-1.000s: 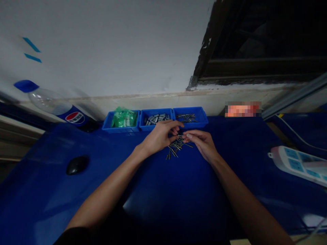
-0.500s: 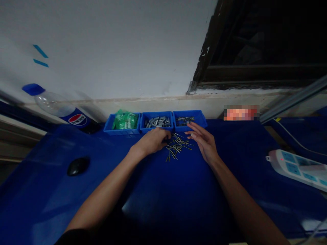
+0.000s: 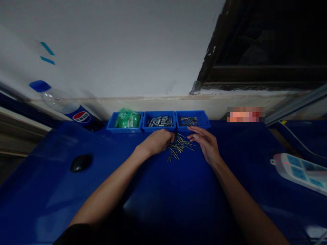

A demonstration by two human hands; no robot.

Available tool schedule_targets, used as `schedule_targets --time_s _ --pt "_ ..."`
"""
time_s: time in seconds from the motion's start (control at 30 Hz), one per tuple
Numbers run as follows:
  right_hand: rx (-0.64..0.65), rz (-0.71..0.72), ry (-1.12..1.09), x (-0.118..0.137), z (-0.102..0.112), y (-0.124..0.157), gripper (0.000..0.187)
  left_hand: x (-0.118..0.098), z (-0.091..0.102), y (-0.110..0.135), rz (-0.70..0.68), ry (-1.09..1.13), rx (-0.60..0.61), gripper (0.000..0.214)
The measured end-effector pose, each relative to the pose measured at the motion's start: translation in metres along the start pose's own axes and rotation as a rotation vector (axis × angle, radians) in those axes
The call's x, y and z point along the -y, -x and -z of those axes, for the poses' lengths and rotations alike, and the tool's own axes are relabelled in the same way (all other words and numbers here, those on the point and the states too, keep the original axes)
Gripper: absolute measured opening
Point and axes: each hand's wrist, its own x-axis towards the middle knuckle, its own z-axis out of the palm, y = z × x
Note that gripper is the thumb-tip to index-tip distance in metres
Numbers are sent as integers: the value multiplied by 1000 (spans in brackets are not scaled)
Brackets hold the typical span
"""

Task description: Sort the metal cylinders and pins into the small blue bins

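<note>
A loose pile of thin metal pins [image 3: 181,147], with a brassy sheen, lies on the blue tabletop between my hands. My left hand [image 3: 160,141] is at the pile's left edge, knuckles up and fingers curled down into it; whatever the fingertips hold is hidden. On the other side, my right hand [image 3: 206,142] hovers beside the pins with its fingers apart and slightly bent, and nothing shows in it. Just behind the pile stands a blue bin of similar pins [image 3: 206,119]. To its left is a blue bin of short metal cylinders [image 3: 159,129].
A third blue bin [image 3: 109,127] holds green plastic packets. At the left stand a cola bottle [image 3: 81,116] and a black computer mouse [image 3: 81,163]. A white power strip [image 3: 283,162] lies at the right. The wall [image 3: 143,51] rises behind the bins.
My left hand has moved a little right, its fingers closing down at the pile. My right hand has come slightly nearer the pins. The whole view has shifted a little.
</note>
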Motion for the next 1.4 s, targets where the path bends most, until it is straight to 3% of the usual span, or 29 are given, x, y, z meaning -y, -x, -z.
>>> schedule_targets --time_s 0.37,0.7,0.97,1.23,1.4 --pt "-8 -20 24 3 0 0 29 -4 11 1 -26 -4 77 20" --pt "14 13 153 0 1 0 27 -4 27 7 -155 133 -74 18" --pt "82 -81 176 -2 -6 4 29 -16 26 6 -247 180 -170 18" --pt "74 -108 130 -8 -4 5 24 -19 25 6 -227 159 -148 14" --pt "-16 -26 77 -8 -2 2 24 -9 19 4 -140 115 -123 15"
